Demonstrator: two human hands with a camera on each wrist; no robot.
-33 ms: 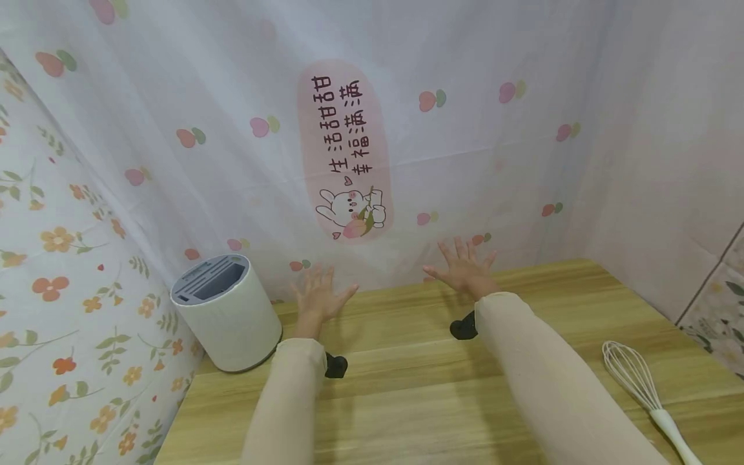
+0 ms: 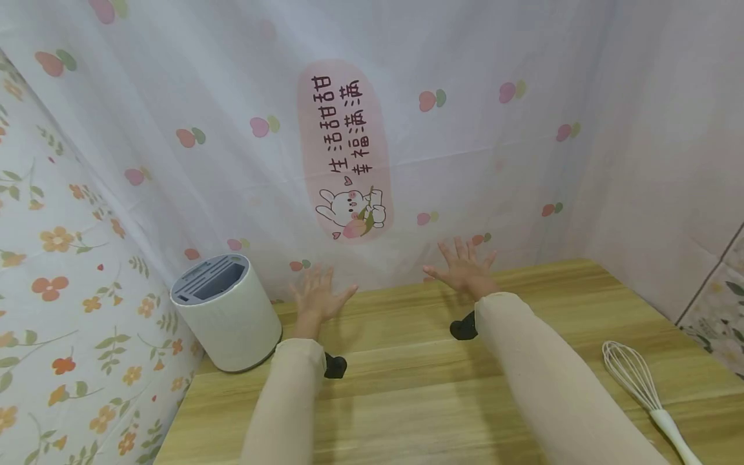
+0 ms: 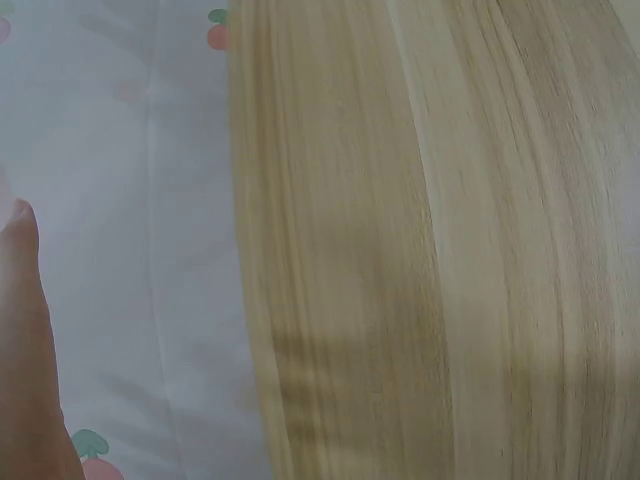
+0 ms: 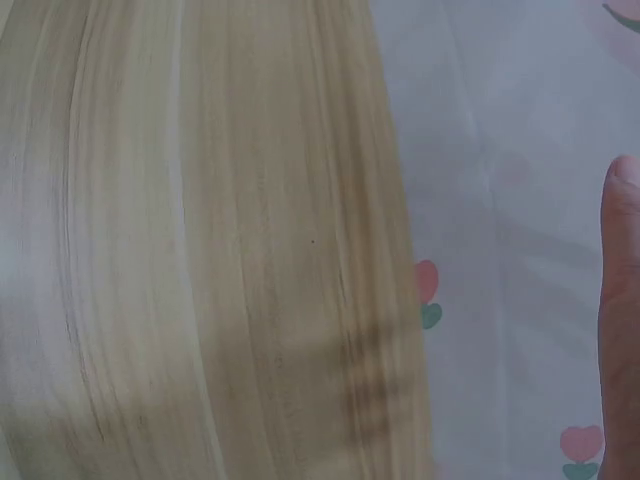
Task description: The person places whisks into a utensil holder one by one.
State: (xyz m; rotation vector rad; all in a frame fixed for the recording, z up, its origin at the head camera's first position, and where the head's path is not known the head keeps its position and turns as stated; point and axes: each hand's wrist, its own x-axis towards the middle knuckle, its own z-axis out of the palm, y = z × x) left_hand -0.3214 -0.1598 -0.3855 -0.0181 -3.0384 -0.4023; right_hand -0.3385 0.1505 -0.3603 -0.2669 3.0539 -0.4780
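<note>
Both hands reach out over the wooden table (image 2: pixel 395 387) near its back edge, with fingers spread and nothing in them. My left hand (image 2: pixel 318 298) is nearest to a white, round knife block (image 2: pixel 232 329) with a grey slotted top, apart from it. Farther right, my right hand (image 2: pixel 465 272) is held up in front of the printed curtain (image 2: pixel 494 174). The left wrist view shows only the left thumb (image 3: pixel 28 340) at its side, and the right wrist view only the right thumb (image 4: pixel 622 300). A white whisk (image 2: pixel 645 391) lies at the table's right side.
The curtain, with fruit prints and a rabbit drawing (image 2: pixel 351 210), hangs right behind the table's back edge. A flower-patterned cloth (image 2: pixel 75 310) borders the left side. Black wrist mounts (image 2: pixel 464 327) stick out beneath the sleeves.
</note>
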